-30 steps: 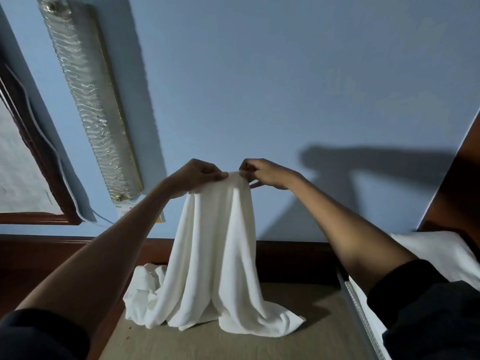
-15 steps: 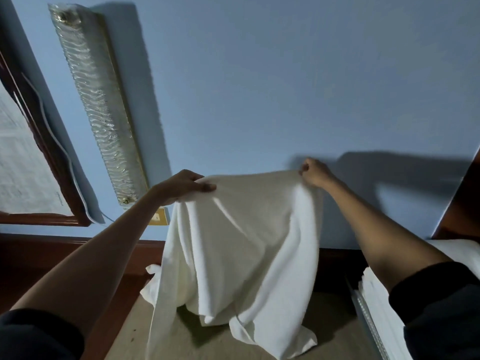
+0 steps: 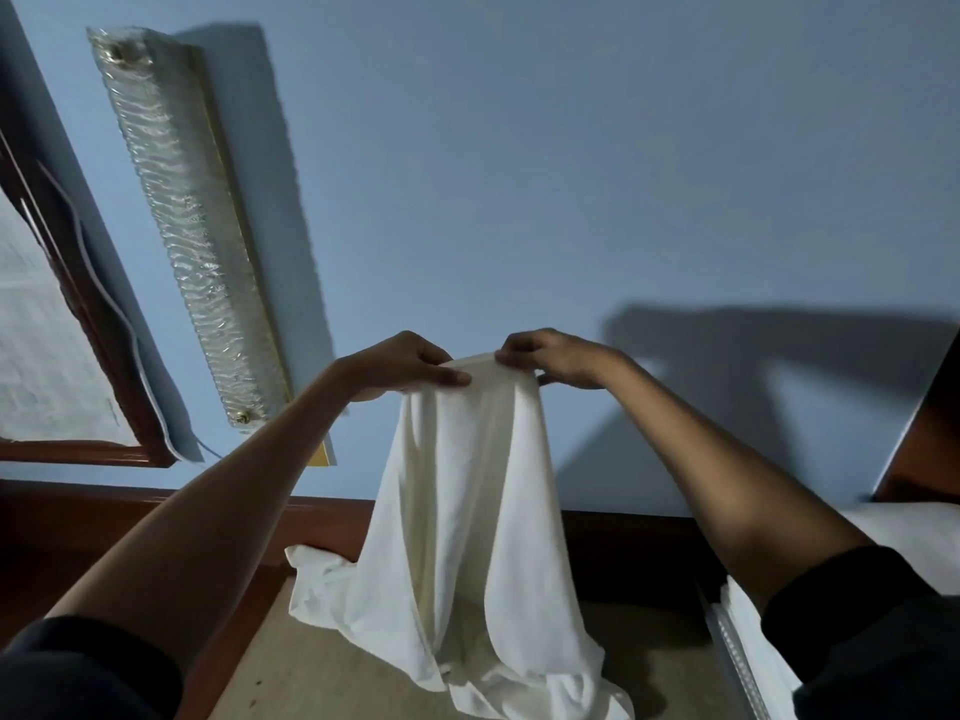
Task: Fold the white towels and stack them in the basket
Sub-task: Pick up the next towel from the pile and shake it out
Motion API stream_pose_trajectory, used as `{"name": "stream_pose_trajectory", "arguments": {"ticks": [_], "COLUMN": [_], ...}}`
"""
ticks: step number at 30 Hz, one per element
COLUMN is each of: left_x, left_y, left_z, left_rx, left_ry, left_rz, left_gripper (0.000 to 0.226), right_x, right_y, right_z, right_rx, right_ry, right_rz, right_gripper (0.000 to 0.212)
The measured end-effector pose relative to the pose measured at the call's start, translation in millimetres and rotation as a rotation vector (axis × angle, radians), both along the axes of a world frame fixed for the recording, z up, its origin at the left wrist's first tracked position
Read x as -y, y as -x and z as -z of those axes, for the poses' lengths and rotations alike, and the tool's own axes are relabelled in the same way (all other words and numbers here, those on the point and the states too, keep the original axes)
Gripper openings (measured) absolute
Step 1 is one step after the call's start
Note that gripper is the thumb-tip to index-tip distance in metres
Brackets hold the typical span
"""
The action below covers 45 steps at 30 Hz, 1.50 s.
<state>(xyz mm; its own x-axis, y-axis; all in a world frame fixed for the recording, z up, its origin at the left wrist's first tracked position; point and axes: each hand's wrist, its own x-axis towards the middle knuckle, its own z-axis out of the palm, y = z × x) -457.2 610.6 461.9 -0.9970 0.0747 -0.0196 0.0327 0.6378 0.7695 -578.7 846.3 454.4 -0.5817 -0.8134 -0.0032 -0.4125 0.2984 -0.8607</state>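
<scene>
A white towel [image 3: 467, 511] hangs in front of me, bunched at its top edge, with its lower end draped on the tan surface [image 3: 322, 683]. My left hand [image 3: 400, 363] pinches the top edge on the left. Close beside it, my right hand [image 3: 550, 356] pinches the same edge on the right. A second crumpled white towel [image 3: 322, 584] lies on the surface behind the hanging one. At the right edge a stack of white cloth [image 3: 893, 527] shows, partly hidden by my right sleeve. No basket is clearly visible.
A blue wall fills the background. A long glass wall lamp [image 3: 187, 220] hangs at the left, next to a wood-framed picture [image 3: 47, 356]. A dark wooden ledge [image 3: 130, 517] runs behind the surface. A brown wooden panel [image 3: 930, 444] stands at the far right.
Half a second ago my hands held the towel spread wide. They have come together, and the towel now hangs bunched between them, as it did a second ago.
</scene>
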Motion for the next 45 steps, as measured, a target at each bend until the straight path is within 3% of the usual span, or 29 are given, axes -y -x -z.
{"name": "stream_pose_trajectory", "arguments": {"ticks": [6, 12, 17, 20, 24, 26, 29, 31, 36, 41, 43, 45], "left_x": [5, 30, 55, 57, 31, 17, 17, 26, 43, 70, 82, 89], "left_y": [-1, -10, -26, -27, -16, -15, -18, -25, -38, -45, -49, -51], "left_z": [0, -2, 5, 1, -26, -40, -47, -43, -15, 15, 26, 32], "left_rx": [-0.077, -0.101, -0.053, -0.09, -0.152, -0.163, -0.143, -0.092, 0.035, 0.116, 0.082, 0.024], "left_ry": [-0.112, -0.074, -0.07, -0.139, -0.159, -0.12, -0.122, -0.155, -0.013, -0.007, 0.005, -0.045], "left_rz": [-0.149, -0.214, -0.247, -0.24, -0.161, -0.106, -0.081, -0.077, -0.135, -0.229, -0.277, -0.314], "left_gripper": [0.036, 0.056, 0.036, 0.034, 0.037, 0.03, 0.026, 0.02, 0.028, 0.034, 0.044, 0.036], "right_x": [-6, -21, -37, -29, 18, 42, 48, 41, 32, 20, 8, -5], "right_y": [35, 62, 65, 57, 12, -10, -18, -14, -3, 24, 33, 40], "right_z": [-5, 2, 7, 8, -10, -18, -21, -21, -32, -40, -38, -35], "right_rx": [-0.217, -0.408, -0.406, -0.493, -0.303, -0.203, -0.03, 0.037, 0.03, -0.274, -0.307, -0.321], "right_ry": [0.199, 0.15, 0.084, -0.042, -0.128, -0.255, -0.157, -0.049, 0.174, 0.284, 0.302, 0.285], "right_rz": [0.327, 0.753, 1.005, 0.929, 0.182, -0.027, -0.15, -0.134, 0.059, 0.465, 0.612, 0.696], "right_gripper": [0.019, 0.021, 0.018, 0.02, 0.071, 0.063, 0.034, 0.022, 0.027, 0.036, 0.033, 0.033]}}
